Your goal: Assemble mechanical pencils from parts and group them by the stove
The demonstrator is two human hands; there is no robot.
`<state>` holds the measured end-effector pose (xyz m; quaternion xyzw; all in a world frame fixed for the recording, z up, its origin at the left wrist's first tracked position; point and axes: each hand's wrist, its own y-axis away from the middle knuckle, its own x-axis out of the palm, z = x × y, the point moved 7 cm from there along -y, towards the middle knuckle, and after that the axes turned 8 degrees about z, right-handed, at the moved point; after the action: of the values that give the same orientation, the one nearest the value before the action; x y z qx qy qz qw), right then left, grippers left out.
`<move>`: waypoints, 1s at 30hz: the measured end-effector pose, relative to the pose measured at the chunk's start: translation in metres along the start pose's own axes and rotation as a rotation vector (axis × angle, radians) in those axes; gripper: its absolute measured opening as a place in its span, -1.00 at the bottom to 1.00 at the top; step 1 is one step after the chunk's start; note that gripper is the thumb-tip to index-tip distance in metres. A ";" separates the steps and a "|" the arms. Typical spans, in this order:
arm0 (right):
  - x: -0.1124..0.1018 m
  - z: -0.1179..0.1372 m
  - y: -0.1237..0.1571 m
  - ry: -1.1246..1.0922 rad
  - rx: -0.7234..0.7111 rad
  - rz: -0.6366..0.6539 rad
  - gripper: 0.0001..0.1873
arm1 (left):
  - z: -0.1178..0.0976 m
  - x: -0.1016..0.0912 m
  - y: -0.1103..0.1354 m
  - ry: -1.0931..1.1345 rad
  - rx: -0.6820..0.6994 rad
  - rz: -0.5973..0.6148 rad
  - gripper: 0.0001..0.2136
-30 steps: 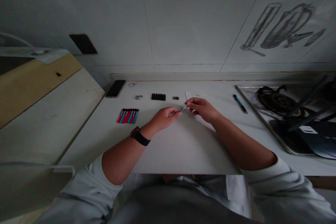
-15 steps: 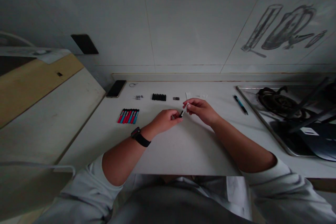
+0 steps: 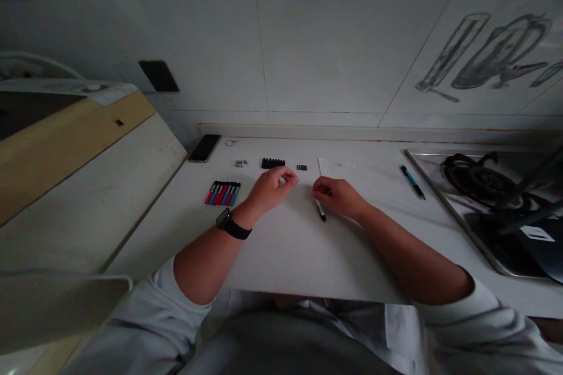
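Observation:
My right hand [image 3: 338, 194] is closed over the counter, fingers pinched at the upper end of a slim white tube with a black end [image 3: 322, 211]. The tube points down towards me from under the fingertips. To its left, my left hand [image 3: 276, 184] hovers with curled fingers and thumb close together; whatever it holds, if anything, is hidden. Just behind the left hand are a row of black sleeves [image 3: 273, 162] and some small dark pieces [image 3: 301, 167]. Thin white sticks [image 3: 323, 166] lie behind my right hand, with small clear pieces [image 3: 346, 164] beside them.
Red and blue barrels with black ends [image 3: 222, 193] lie in a row at left, below small metal parts [image 3: 240, 163]. A phone [image 3: 204, 148] and a ring [image 3: 230, 143] are at the back left. A blue-black pen [image 3: 412, 182] lies near the gas stove [image 3: 457, 228].
My left hand has let go of the tube's black end and moved up and left. The right hand has lowered, and the tube's black end now points towards me. The view has shifted slightly.

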<state>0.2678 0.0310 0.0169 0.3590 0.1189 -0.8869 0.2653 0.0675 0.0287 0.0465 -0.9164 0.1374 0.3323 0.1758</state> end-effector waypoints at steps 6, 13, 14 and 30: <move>0.007 0.000 0.000 0.224 0.074 0.031 -0.87 | 0.048 -0.092 -0.001 -0.408 -0.154 -0.304 -0.86; 0.005 -0.008 -0.001 0.361 0.162 0.060 -0.86 | 0.115 -0.112 0.004 -0.676 -0.422 -0.154 -0.78; 0.005 -0.009 -0.001 0.371 0.173 0.066 -0.86 | 0.118 -0.109 0.003 -0.683 -0.433 -0.139 -0.77; -0.003 -0.005 0.002 0.437 0.210 0.026 -0.80 | 0.108 -0.089 -0.005 -0.679 -0.341 -0.064 -0.88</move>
<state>0.2737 0.0321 0.0152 0.5695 0.0761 -0.7921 0.2059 -0.0575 0.0902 0.0285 -0.7741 -0.0145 0.6293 0.0667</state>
